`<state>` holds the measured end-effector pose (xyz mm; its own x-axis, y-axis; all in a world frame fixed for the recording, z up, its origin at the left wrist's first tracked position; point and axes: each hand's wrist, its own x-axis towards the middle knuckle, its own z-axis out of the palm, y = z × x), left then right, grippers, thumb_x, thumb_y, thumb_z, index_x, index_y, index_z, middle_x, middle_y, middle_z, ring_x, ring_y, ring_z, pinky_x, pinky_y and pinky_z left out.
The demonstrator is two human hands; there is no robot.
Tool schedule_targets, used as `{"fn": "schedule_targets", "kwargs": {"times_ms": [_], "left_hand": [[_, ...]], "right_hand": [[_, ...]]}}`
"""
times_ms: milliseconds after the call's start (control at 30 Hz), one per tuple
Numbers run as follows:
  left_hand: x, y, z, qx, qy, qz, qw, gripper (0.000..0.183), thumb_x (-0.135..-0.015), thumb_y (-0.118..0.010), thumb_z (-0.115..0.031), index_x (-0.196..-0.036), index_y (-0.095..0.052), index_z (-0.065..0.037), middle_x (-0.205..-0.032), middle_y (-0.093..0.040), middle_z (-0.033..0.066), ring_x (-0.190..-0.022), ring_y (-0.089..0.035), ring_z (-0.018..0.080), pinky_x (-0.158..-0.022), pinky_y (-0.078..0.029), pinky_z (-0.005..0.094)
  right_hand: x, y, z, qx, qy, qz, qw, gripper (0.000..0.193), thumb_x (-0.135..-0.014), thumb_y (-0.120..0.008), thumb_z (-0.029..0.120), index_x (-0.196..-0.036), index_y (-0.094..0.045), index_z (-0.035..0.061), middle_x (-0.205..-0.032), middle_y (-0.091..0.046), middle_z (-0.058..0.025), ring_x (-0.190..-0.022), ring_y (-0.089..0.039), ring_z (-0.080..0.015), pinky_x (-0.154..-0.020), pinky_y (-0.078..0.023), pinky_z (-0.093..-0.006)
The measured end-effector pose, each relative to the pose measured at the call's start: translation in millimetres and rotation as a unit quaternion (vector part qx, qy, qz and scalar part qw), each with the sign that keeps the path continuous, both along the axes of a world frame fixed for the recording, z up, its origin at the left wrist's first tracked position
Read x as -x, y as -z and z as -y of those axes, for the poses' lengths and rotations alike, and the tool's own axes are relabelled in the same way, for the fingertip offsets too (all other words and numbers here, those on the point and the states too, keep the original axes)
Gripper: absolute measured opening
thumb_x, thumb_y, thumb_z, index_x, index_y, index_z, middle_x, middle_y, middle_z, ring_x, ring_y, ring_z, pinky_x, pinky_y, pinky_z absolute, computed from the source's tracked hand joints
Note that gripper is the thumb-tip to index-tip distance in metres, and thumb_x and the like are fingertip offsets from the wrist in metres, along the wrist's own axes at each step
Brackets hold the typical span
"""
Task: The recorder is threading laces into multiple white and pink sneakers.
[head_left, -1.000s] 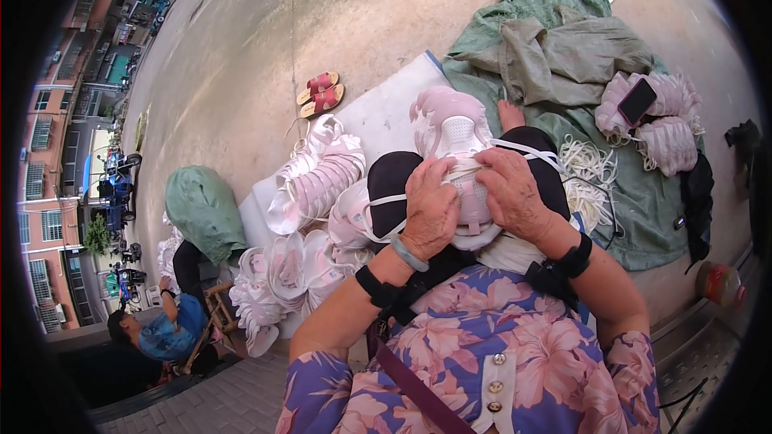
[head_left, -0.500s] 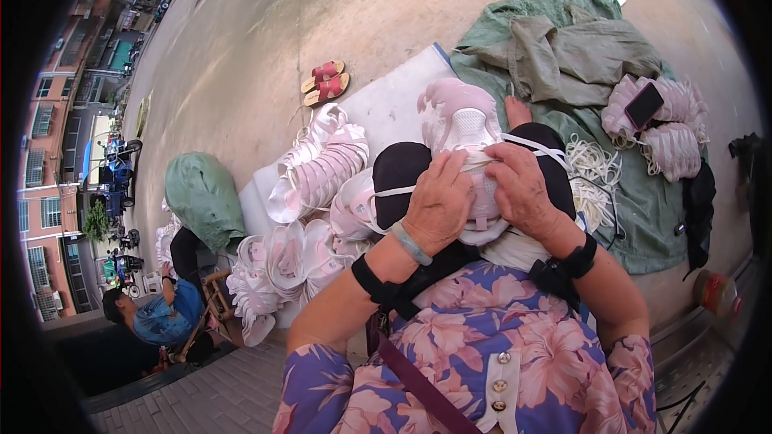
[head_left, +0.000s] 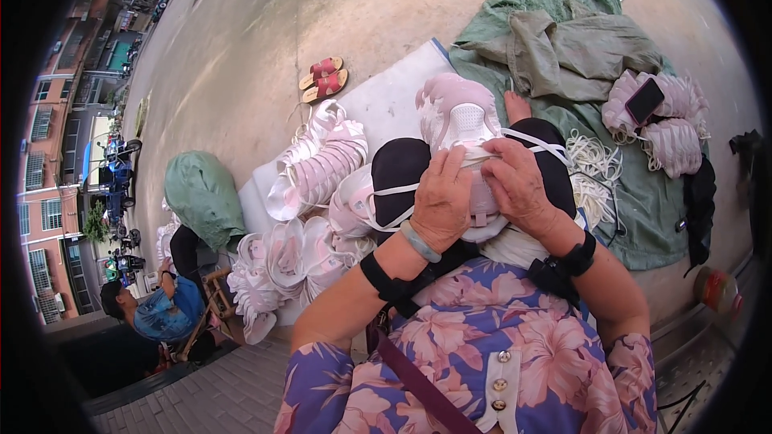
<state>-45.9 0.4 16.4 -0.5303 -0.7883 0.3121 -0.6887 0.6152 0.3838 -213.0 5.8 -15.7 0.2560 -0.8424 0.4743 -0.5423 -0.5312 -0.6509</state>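
A pale pink and white shoe upper (head_left: 457, 100) lies across my lap between my black-clad knees. Both hands are closed at its middle, near the tongue, with curled fingers meeting over the eyelets. My left hand (head_left: 442, 199) pinches a white shoelace (head_left: 394, 191), a length of which trails left over my knee. On the other side, my right hand (head_left: 519, 185) grips the lace too, thumb and fingertips bent inward. Another lace end runs right across my knee. My fingers partly hide the lace at the eyelets.
Laced uppers (head_left: 326, 162) are stacked to the left, with more uppers (head_left: 289, 261) nearer me. At right, loose white laces (head_left: 593, 173) lie on a green tarp (head_left: 651, 233); a phone (head_left: 644, 102) rests on bundled uppers. Red sandals (head_left: 325, 80) stand ahead. A person (head_left: 165, 313) sits at far left.
My right hand has shifted slightly up and left, closer to the left hand's fingertips. My left hand keeps nearly the same place on the upper.
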Motion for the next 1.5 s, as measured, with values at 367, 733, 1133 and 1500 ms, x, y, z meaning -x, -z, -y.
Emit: {"fn": "schedule_targets", "kwargs": {"times_ms": [367,733,1133,1500], "left_hand": [[-3,10,0,0.017,-0.005,-0.003,1.000,0.017,-0.068,-0.056,-0.002,-0.084,-0.055,0.003,-0.118,-0.050,0.0242,-0.106,-0.049,0.0412,-0.090,-0.040,0.0429],[-23,-14,-9,-0.040,-0.041,0.031,0.998,0.019,-0.067,-0.062,-0.008,-0.085,-0.056,-0.004,-0.124,-0.048,0.0197,-0.117,-0.042,0.0381,-0.100,-0.028,0.0498],[-37,-51,-1,0.070,-0.036,0.132,0.988,0.016,-0.067,-0.062,-0.007,-0.083,-0.060,-0.006,-0.110,-0.055,0.0123,-0.104,-0.052,0.0279,-0.096,-0.031,0.0502],[-23,-66,13,-0.012,0.034,0.028,0.999,0.013,-0.065,-0.065,-0.010,-0.073,-0.057,-0.003,-0.103,-0.058,0.0151,-0.097,-0.053,0.0323,-0.087,-0.038,0.0414]], "right_hand": [[-5,-3,0,0.006,0.003,-0.063,0.998,0.017,-0.069,-0.055,0.001,-0.086,-0.053,-0.0007,-0.109,-0.050,-0.0183,-0.104,-0.048,-0.0340,-0.089,-0.037,-0.0421],[113,-4,-21,-0.132,0.112,-0.046,0.984,0.014,-0.073,-0.053,-0.005,-0.083,-0.046,0.0016,-0.107,-0.052,-0.0177,-0.096,-0.051,-0.0365,-0.083,-0.040,-0.0408],[34,-18,-11,-0.009,0.005,-0.225,0.974,0.026,-0.073,-0.055,0.001,-0.098,-0.057,0.0065,-0.083,-0.056,-0.0048,-0.088,-0.054,-0.0230,-0.098,-0.031,-0.0498],[119,-10,-50,0.033,0.150,-0.243,0.958,0.019,-0.073,-0.053,0.000,-0.091,-0.057,0.0054,-0.072,-0.056,-0.0059,-0.073,-0.056,-0.0237,-0.095,-0.036,-0.0482]]}}
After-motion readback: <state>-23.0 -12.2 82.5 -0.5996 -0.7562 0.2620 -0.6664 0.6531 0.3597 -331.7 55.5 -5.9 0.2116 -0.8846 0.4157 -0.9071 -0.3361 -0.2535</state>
